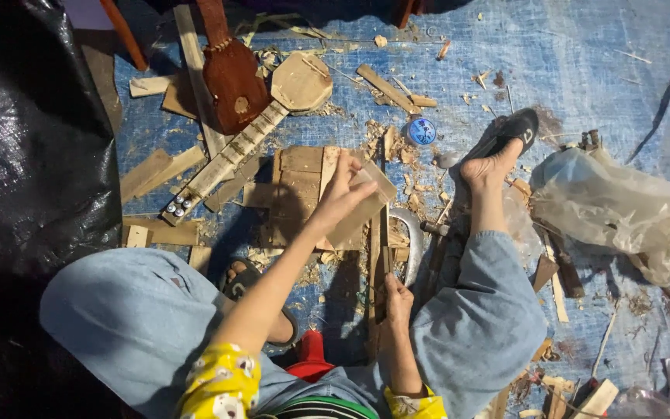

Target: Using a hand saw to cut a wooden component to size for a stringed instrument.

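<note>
Wooden strip [362, 208]: held at both ends over the blue tarp [583, 62], shaping only partly along as far as the view shows.

Your left hand [343, 194] is closed on the upper end of the pale wooden strip, fingers wrapped over its top edge. Your right hand [397, 299] grips the lower end of a long narrow piece [374, 271] near your knee; you cannot tell whether it is the same strip or a tool. The strip sits above a stack of boards [296, 194] on the floor. An unfinished stringed instrument [261, 124] with an octagonal body lies just beyond, bare of strings. Shavings [397, 147] and offcuts lie around, so cutting has been done; judged from this, fitting and finishing remain.
</note>
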